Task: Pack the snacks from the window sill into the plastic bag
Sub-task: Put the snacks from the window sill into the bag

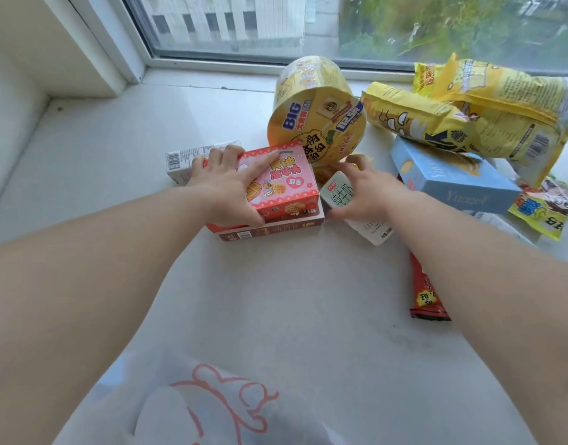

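My left hand (226,184) grips a pink and red waffle box (285,184), which lies on top of a brown flat box (276,229). My right hand (369,191) closes around a small white milk carton (338,191). A white plastic bag (212,406) with a pink drawing lies at the near edge of the sill, between my forearms. A yellow noodle cup (314,114) lies tipped on its side just behind both hands.
Another white carton (183,162) lies left of my left hand. At the right sit a blue box (449,178), yellow snack bags (488,114), a small yellow packet (542,213) and a red wrapper (425,290). The window frame (212,64) bounds the white sill (115,139) at the back.
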A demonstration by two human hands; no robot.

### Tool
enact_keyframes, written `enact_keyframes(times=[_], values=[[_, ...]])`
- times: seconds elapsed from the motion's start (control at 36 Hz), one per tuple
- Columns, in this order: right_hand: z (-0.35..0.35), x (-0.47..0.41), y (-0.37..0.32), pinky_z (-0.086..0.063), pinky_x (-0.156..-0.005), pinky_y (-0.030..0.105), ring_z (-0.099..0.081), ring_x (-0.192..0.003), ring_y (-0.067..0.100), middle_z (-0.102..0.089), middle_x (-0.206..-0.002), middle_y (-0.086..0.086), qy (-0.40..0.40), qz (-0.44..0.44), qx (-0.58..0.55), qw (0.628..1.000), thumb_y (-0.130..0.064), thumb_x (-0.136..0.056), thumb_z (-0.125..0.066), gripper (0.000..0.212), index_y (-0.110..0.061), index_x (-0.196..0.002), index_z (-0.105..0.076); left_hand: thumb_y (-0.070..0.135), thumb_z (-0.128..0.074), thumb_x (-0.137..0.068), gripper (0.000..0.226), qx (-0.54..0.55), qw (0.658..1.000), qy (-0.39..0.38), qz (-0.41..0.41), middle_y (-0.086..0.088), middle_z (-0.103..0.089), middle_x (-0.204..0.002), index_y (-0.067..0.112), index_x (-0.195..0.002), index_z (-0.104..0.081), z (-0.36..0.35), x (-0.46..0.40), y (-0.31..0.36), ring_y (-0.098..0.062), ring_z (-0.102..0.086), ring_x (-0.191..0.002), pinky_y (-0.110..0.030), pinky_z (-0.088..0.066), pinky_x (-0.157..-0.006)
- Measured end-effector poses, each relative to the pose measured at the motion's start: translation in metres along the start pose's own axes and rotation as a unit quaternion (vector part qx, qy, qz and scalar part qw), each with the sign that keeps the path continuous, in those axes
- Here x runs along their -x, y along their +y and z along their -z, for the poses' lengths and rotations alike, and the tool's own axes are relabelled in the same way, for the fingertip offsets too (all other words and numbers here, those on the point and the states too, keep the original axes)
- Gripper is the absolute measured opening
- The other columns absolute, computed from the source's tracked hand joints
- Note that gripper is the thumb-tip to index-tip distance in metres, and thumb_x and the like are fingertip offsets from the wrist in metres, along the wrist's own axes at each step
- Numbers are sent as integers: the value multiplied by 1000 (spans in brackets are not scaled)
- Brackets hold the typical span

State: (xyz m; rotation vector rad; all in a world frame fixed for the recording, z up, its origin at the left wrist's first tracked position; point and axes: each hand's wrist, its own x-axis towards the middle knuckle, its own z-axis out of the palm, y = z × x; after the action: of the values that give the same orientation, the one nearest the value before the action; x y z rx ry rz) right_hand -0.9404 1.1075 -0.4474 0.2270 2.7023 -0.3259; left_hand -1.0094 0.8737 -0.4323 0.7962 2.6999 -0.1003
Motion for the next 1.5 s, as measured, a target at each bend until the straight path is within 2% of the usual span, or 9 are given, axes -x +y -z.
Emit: enact_keyframes(times=[0.17, 0.31, 0.53, 0.67, 0.92, 1.11, 1.31, 1.42, 1.5], values=[[9, -16, -3, -51, -81, 38, -50, -116, 31, -27, -138, 3, -40, -21, 0, 999, -54, -66, -73, 95, -40, -145, -21, 64, -67, -67, 108, 0, 1000, 3, -1, -6, -10, -147, 56, -139, 13, -2, 0, 1, -33, -13, -135, -49, -12, -110], [1, -9, -9, -49, -70, 37, -52, -109, 34, -38, -124, 7, -30, -75, -68, 994, -40, -69, -75, 85, -36, -141, -29, 64, -67, -66, 108, -3, 1000, 2, 4, -6, -10, -147, 56, -139, 13, 0, 0, 2, -33, -13, -135, -49, -12, -111], [-44, 55, -21, -44, -88, 36, -51, -112, 32, -41, -124, 10, 28, -176, -169, 969, -39, -67, -76, 76, -22, -131, -38, 65, -64, -65, 108, -22, 999, -6, 38, -10, -16, -146, 54, -140, 13, -6, 33, 20, -34, -20, -132, -49, -19, -108], [-58, 115, -39, -42, -86, 31, -52, -108, 29, -45, -121, 10, 42, -220, -238, 945, -36, -67, -74, 69, -23, -127, -41, 64, -64, -67, 100, 24, 995, 6, 97, -12, -23, -144, 52, -143, 0, -10, 82, 33, -33, -25, -129, -46, -23, -105], [-20, 207, -53, -42, -83, 31, -47, -92, 21, -48, -115, 8, 130, -205, -328, 913, -29, -67, -73, 64, -24, -124, -44, 66, -66, -67, 100, 100, 986, 100, 90, -9, -24, -144, 51, -143, -3, 40, 161, 58, -31, -26, -129, -44, -22, -107], [15, 283, -69, -48, -83, 36, -54, -101, 24, -53, -114, 7, 169, -136, -375, 901, -30, -67, -75, 64, -28, -124, -45, 64, -68, -66, 103, 189, 964, 177, 53, -7, -28, -140, 49, -144, -3, 72, 243, 82, -29, -30, -128, -46, -29, -108], [27, 353, -96, -43, -78, 30, -52, -99, 20, -52, -112, 3, 191, -64, -381, 902, -31, -70, -76, 64, -28, -125, -43, 62, -72, -63, 106, 209, 950, 227, 55, -10, -34, -135, 46, -146, -7, 68, 329, 79, -29, -37, -120, -45, -34, -105], [22, 383, -117, -40, -66, 25, -54, -91, 19, -54, -104, 0, 185, -46, -405, 894, -29, -72, -75, 56, -30, -119, -45, 62, -72, -62, 108, 199, 949, 234, 77, -10, -34, -135, 45, -146, -8, 53, 372, 72, -28, -37, -119, -43, -35, -104], [10, 396, -133, -45, -74, 29, -57, -93, 22, -56, -106, 4, 178, -31, -406, 896, -32, -69, -77, 53, -37, -110, -43, 65, -69, -62, 105, 197, 948, 234, 89, -10, -34, -135, 44, -146, -11, 35, 399, 68, -28, -37, -119, -43, -34, -104]])
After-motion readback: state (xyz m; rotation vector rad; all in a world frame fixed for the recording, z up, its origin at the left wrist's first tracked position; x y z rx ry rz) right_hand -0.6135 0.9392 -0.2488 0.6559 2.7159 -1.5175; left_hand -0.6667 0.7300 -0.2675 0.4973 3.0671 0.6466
